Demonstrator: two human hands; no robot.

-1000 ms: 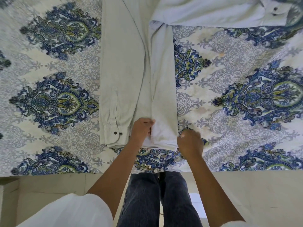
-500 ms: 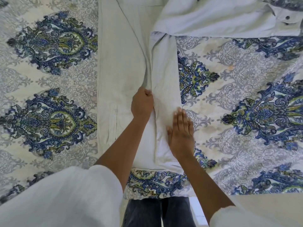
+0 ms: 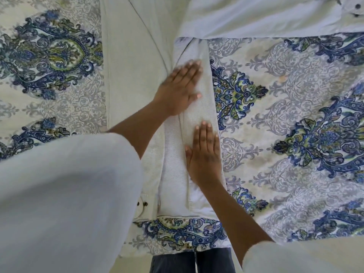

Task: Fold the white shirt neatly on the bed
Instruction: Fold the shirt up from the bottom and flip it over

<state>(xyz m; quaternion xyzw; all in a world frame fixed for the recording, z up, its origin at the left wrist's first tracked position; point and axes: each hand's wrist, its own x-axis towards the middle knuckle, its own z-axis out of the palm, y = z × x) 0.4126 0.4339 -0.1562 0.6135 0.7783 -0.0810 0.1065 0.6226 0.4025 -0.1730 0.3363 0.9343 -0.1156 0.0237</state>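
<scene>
While the person leans over the bed, dark jeans (image 3: 177, 262) show at six o'clock at the very bottom of the view, with the person's own loose white left sleeve (image 3: 59, 194) filling the eight o'clock corner and the right sleeve (image 3: 299, 255) at five o'clock. Beyond them spreads a cream bedspread (image 3: 295, 134) printed with blue and green medallions. The white shirt (image 3: 134, 85) lies flat on it as a long band from six o'clock up to twelve o'clock, its hem nearest the person. A buttoned cuff (image 3: 144, 205) with two dark buttons rests on the shirt near the hem, at about seven o'clock. The right hand (image 3: 204, 154) lies palm down at the centre, fingers straight and together, pressing a narrow folded strip along the shirt's three o'clock edge and gripping nothing. Just beyond, towards twelve o'clock, the left hand (image 3: 179, 89), slightly blurred, also lies flat with fingers extended on the same strip, holding nothing. Farthest away, the shirt's other sleeve (image 3: 266, 16) stretches sideways towards two o'clock.
</scene>
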